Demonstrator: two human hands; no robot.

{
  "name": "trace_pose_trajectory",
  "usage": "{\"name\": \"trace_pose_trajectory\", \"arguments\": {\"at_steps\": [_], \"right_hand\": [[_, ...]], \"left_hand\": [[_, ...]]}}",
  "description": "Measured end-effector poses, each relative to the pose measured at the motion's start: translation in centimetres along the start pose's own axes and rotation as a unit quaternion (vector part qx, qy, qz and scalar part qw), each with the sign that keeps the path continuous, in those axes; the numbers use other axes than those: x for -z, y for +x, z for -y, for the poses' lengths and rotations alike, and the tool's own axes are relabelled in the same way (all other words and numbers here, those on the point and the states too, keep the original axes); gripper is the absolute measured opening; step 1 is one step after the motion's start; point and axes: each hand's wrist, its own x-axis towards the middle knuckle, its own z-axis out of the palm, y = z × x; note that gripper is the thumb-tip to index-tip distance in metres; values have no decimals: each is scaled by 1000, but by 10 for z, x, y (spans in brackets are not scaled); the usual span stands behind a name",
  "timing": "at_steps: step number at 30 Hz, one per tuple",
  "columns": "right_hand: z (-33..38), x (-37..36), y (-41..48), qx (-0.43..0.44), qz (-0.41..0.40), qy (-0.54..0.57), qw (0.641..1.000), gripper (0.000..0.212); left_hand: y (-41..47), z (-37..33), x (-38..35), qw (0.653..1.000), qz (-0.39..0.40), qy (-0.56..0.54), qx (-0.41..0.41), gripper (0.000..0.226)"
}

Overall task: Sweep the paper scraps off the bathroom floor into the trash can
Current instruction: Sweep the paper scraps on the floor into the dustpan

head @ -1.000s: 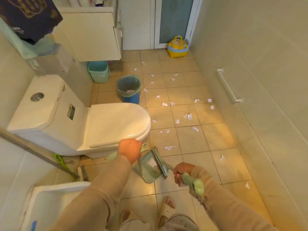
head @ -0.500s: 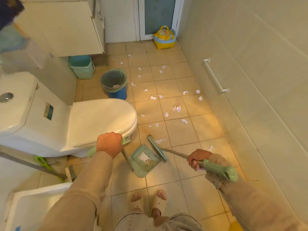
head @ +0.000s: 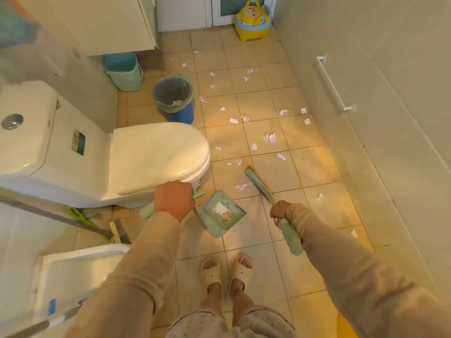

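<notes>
Scraps [head: 253,146] of white paper lie all over the floor [head: 317,167], from near the toilet [head: 158,152] up to the far door [head: 241,6]. The left hand [head: 174,200] grips the dustpan [head: 223,213] handle, and the pan rests on the tiles with some bits inside. The right hand [head: 280,211] grips the broom [head: 258,182], and one scrap [head: 242,186] lies between its brush and the pan. A good sweep is short and low, pushing that scrap straight into the pan's open side. The trash can [head: 174,98] waits past the toilet
</notes>
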Motion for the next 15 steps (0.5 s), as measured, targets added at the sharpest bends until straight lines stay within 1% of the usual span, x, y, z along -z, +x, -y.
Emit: {"name": "trace_pose_trajectory", "arguments": {"at_steps": [2, 4, 5, 6, 8, 10, 13, 15], "right_hand": [[-8, -21, -4, -29, 18, -91, 995, 28], [-15, -38, -13, -36, 27, -148, 988, 29], [-19, -44, -16, -39, 48, -153, 986, 28], [-22, -46, -19, -45, 71, -146, 986, 27], [-28, -41, -28, -76, 104, -79, 989, 25], [-34, -29, -34, -98, 129, -35, 986, 26], [-37, -13, -42, -115, 119, 27, 986, 29], [-35, -9, -45, -109, 102, 43, 988, 31]], "left_hand": [[-4, 1, -2, 1000, 1, -2, -5, 25], [-5, 1, -3, 1000, -2, -1, -9, 24], [-5, 1, -4, 1000, -5, 0, -11, 24], [-3, 0, -4, 1000, -9, 1, -13, 24], [0, 0, -3, 1000, -16, 4, -13, 24], [5, 2, 0, 1000, -13, 0, -9, 24], [9, 7, 1, 1000, -2, -6, -11, 25], [8, 9, 1, 1000, -4, -9, -11, 25]]}}
